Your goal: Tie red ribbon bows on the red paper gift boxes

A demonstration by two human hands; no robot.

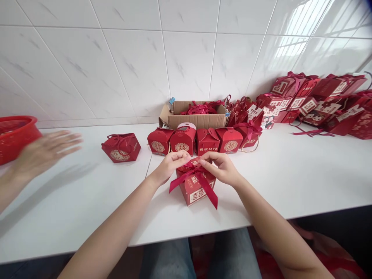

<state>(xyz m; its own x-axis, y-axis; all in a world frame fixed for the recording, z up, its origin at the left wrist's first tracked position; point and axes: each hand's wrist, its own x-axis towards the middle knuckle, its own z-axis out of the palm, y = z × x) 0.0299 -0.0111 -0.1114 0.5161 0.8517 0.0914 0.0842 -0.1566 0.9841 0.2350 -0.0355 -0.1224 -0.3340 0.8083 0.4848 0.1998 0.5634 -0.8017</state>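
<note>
In front of me on the white table stands a red gift box (188, 193) with gold characters. A crimson ribbon (207, 190) is tied over its top, its two tails hanging across the near side. My left hand (171, 166) pinches the ribbon's bow from the left. From the other side my right hand (219, 166) has its thumb and forefinger closed on the bow's right loop. The fingers partly cover the loops. Just behind my hands is a row of small red boxes (181, 141), some with round gold emblems.
A cardboard box (197, 121) of red ribbons stands by the tiled wall. Finished-looking red boxes (290, 100) are piled at right. On the left are a single red box (122, 148), a red basket (17, 135) and another person's open hand (49, 151).
</note>
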